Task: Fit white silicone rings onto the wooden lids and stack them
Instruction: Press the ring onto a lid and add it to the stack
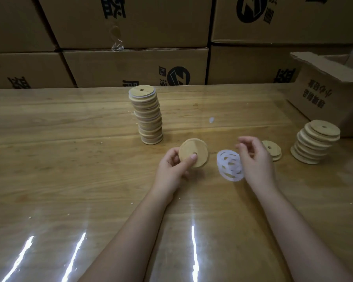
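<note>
The fingers (pixel 192 157) of our left hand (pixel 171 167) curl round a round pale wooden lid with a small hole (pixel 189 148). The thumb lies on its face and the lid is tilted just above the table. The fingers (pixel 243 146) of our right hand (pixel 255 159) hang loosely curled and blurred beside the rings, and we cannot tell whether they pinch one.

Behind us rises a wall of brown printed cardboard cartons (pixel 130 23). Below it lies the glossy wooden table (pixel 69 159), with an open torn cardboard box (pixel 324 94) at its right edge. A tall, slightly leaning stack of lids with white edges showing (pixel 149 117) stands mid-table. A shorter slumped stack of bare wooden lids (pixel 314 143) sits at the right, with two loose lids (pixel 272 149) near it. The tangled heap of white silicone rings (pixel 229 165) lies between our hands.

We judge the lid light, stiff and smooth, so we would best hold it by the rim. The rings look soft, floppy and clingy, so we would pinch a single band free of the heap.
</note>
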The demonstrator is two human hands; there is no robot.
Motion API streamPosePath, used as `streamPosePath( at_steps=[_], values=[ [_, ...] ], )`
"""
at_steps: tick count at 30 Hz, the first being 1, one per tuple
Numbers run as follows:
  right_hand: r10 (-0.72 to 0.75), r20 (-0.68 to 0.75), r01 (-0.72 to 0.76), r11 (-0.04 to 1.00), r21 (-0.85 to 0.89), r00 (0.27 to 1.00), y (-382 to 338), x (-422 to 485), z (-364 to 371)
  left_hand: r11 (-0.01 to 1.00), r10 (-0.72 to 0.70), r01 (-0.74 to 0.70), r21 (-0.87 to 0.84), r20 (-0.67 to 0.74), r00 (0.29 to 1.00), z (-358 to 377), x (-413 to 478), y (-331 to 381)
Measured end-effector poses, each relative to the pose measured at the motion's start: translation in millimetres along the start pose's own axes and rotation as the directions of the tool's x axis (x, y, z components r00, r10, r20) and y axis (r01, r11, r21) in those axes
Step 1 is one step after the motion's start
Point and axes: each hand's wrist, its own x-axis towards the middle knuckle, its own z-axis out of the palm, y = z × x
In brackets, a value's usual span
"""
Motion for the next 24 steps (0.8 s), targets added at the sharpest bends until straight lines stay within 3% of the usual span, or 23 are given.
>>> streamPosePath(
  at_steps=[2,4,11,16,18,19,21,24],
  values=[
    [0.051,0.058,-0.024,0.917,-0.397,0.997,16,5,-8,1.000,-0.006,0.005,-0.027,-0.034,0.999,-2,3,0],
    [0.093,0.118,-0.001,0.789,-0.614,0.989,25,5,-9,0.998,-0.008,0.006,-0.056,-0.032,0.999,-2,4,0],
    [0.114,0.150,0.003,0.786,-0.618,0.982,20,6,-11,0.996,-0.031,0.030,-0.086,-0.008,0.999,-2,5,-1],
    [0.036,0.076,-0.007,0.933,-0.359,0.996,10,3,-11,0.999,-0.023,0.022,-0.031,-0.016,1.000,-1,4,-2],
    [0.069,0.084,-0.066,0.997,-0.032,0.994,-1,3,-12,1.000,-0.014,0.013,-0.029,-0.020,1.000,0,4,-2],
    [0.103,0.122,-0.126,0.972,0.198,0.987,-9,3,-13,0.999,-0.012,0.011,-0.034,-0.019,1.000,0,4,-1],
    [0.101,0.212,-0.201,0.826,0.526,0.972,-19,3,-17,0.999,-0.014,0.013,-0.048,-0.011,1.000,1,4,-1],
    [0.027,0.367,-0.288,0.673,0.681,0.930,-21,3,-19,1.000,-0.013,0.013,-0.003,0.019,1.000,2,2,0]
  ],
)
